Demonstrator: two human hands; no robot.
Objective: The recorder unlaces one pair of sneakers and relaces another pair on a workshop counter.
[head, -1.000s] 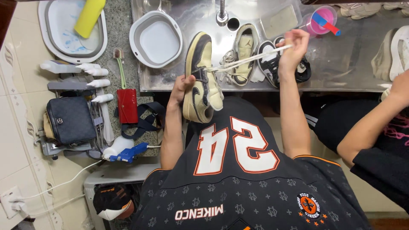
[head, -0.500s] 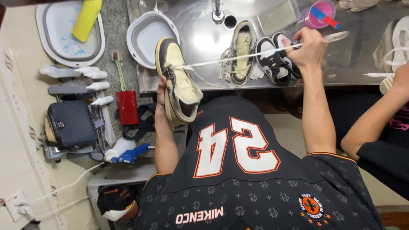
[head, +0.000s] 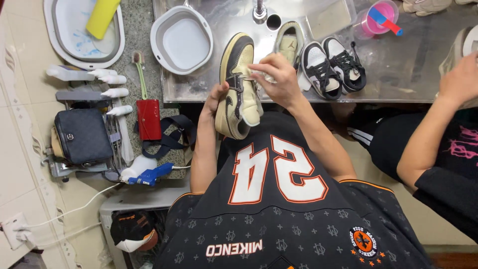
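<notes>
A cream and dark brown high-top sneaker [head: 239, 84] is tilted over the front edge of a steel sink counter [head: 398, 74]. My left hand [head: 214, 99] grips it from below at the heel side. My right hand [head: 276, 74] rests on the tongue area, fingers pinched on a white shoelace [head: 268, 77] bunched at the eyelets. A cream shoe [head: 290, 42] and a pair of black and white sneakers [head: 331, 67] lie on the steel just behind.
A grey round basin [head: 181, 40] sits left of the sneaker. Further left are a white tub [head: 62, 40] with a yellow bottle [head: 102, 15], a red case [head: 148, 119], a black bag [head: 82, 135] and a blue spray gun [head: 154, 173]. A co-worker's hand [head: 460, 79] works at the right.
My right hand, which had drawn the lace far out to the right, has come back to the sneaker's tongue. The sneaker has shifted right and turned in my left hand.
</notes>
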